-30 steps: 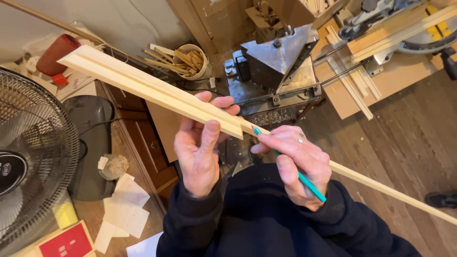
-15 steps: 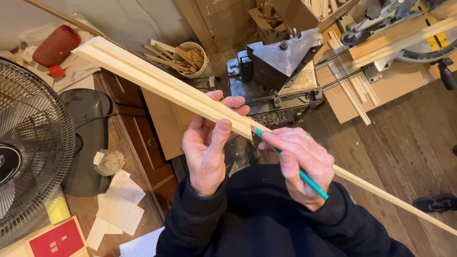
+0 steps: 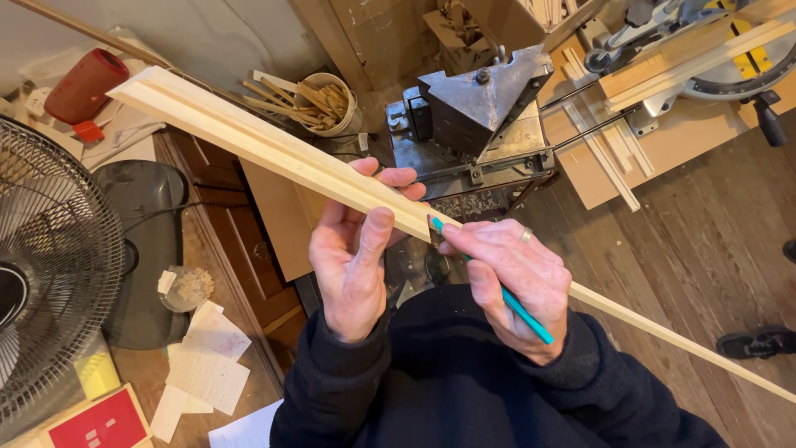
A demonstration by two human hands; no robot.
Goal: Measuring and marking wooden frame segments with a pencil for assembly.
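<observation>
head view: your left hand (image 3: 352, 261) is clamped round the moulding (image 3: 274, 153), held slanting above the floor, while your right hand (image 3: 514, 278) pinches a teal pencil (image 3: 506, 299), tip on the wood. you look mid-marking; next calls for a steady strip.

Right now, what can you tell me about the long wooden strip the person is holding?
The wooden strip is a long, pale length of bare moulding with a stepped profile along its length. It runs diagonally from upper left to lower right, held in the air above the cluttered workshop. The left hand grips it near the middle, fingers wrapped over. The right hand holds a teal pencil with its tip at the strip's edge.
</observation>
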